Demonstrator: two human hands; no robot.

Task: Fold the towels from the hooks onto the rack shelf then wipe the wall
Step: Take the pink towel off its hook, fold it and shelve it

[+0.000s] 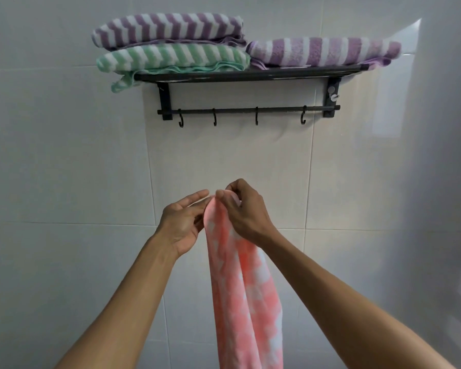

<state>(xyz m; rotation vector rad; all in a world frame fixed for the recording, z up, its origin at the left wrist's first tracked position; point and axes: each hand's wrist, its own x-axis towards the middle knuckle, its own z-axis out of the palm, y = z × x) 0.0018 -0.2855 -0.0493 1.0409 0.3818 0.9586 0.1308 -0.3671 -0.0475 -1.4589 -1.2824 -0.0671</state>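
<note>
Three folded towels on the black metal wall rack (246, 75), one pink towel in hand below it.

Two purple-and-white striped terry towels lie on the rack's shelf: one (168, 29) stacked at the left end on a single green-and-white striped towel (171, 59), the other (324, 50) at the right end, touching that stack. Four black hooks (214, 119) hang bare from the rack's rail. Below the rack, in front of the pale tiled wall (64, 155), the right hand (246, 210) pinches the top of a pink-and-white checked towel (246, 296), fingers curled around it; the left hand (183, 222), fingers extended and relaxed, touches the towel's top edge.
</note>
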